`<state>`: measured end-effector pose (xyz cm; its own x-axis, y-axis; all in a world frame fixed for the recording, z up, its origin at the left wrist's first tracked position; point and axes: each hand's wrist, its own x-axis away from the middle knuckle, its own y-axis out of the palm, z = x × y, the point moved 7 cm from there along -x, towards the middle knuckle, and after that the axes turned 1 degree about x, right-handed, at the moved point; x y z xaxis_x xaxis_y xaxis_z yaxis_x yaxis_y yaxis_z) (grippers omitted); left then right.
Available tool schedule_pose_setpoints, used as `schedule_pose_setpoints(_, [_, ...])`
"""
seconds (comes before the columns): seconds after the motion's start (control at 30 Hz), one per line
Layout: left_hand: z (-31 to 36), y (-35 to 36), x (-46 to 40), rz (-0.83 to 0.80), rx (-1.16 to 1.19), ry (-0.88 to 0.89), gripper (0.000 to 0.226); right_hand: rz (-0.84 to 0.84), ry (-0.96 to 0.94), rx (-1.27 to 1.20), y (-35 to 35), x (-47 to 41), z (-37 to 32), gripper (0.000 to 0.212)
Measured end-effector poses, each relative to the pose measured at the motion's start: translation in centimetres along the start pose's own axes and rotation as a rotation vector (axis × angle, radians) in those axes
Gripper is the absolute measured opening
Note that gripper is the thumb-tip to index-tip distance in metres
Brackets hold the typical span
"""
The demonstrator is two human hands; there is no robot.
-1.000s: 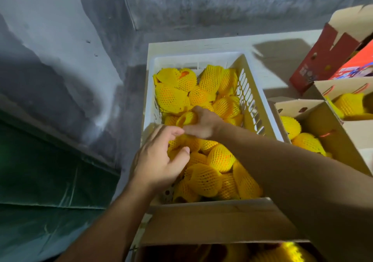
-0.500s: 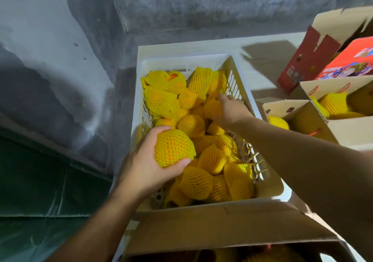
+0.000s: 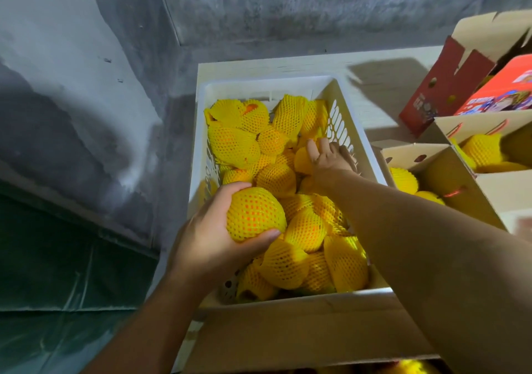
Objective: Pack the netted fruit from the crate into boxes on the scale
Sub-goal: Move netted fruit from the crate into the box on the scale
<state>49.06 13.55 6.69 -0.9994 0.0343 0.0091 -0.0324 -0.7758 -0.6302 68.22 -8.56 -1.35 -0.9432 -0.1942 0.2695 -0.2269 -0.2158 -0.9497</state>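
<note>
A white slotted crate [image 3: 259, 87] holds several oranges wrapped in yellow foam netting [image 3: 233, 146]. My left hand [image 3: 207, 238] grips one netted orange [image 3: 253, 214] over the crate's near left part. Farther back, against the crate's right wall, my right hand [image 3: 326, 157] reaches into the pile with its fingers curled round another netted fruit [image 3: 302, 160], most of which it hides. A cardboard box [image 3: 466, 189] to the right of the crate holds a few netted fruit [image 3: 403, 179]. No scale is visible.
A brown cardboard flap [image 3: 302, 330] of a near box lies below the crate. A second open box [image 3: 489, 132] with netted fruit and a red printed carton [image 3: 449, 83] stand at the right. A grey concrete wall [image 3: 86, 85] rises on the left and behind.
My left hand has closed on a netted orange and lifted it slightly. My right hand has moved from the crate's middle to its far right side and taken hold of another fruit.
</note>
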Motion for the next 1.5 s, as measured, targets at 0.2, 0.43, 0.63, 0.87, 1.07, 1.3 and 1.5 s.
schedule_pose_setpoints(0.2, [0.6, -0.1, 0.0, 0.019, 0.009, -0.009, 0.087, 0.058, -0.041, -0.118, -1.0, 0.9, 0.1, 0.058])
schedule_pose_setpoints(0.43, [1.0, 0.3, 0.0, 0.028, -0.022, 0.007, 0.087, 0.052, -0.149, -0.321, -4.6, 5.7, 0.4, 0.095])
schedule_pose_setpoints(0.63, [2.4, -0.5, 1.0, 0.074, 0.283, -0.062, 0.064, 0.002, -0.323, -0.735, -9.9, 14.9, 0.3, 0.087])
schedule_pose_setpoints(0.87, [9.4, -4.5, 8.6, 0.186, 0.440, -0.115, 0.061, 0.051, -0.590, -0.851, -15.8, 28.2, -1.5, 0.076])
schedule_pose_setpoints(1.07, [14.4, -3.2, 18.9, 0.299, 0.479, -0.110, 0.070, 0.124, -0.632, -1.076, -14.9, 37.2, -1.3, 0.072])
schedule_pose_setpoints(1.3, [14.2, -1.6, 22.6, 0.325, 0.136, -0.277, 0.080, 0.293, -0.516, -1.305, -8.7, 46.7, 1.7, 0.070])
schedule_pose_setpoints(1.5, [16.6, -1.0, 27.4, 0.346, -0.104, -0.242, 0.053, 0.387, -0.348, -1.448, -6.1, 51.6, 4.0, 0.066])
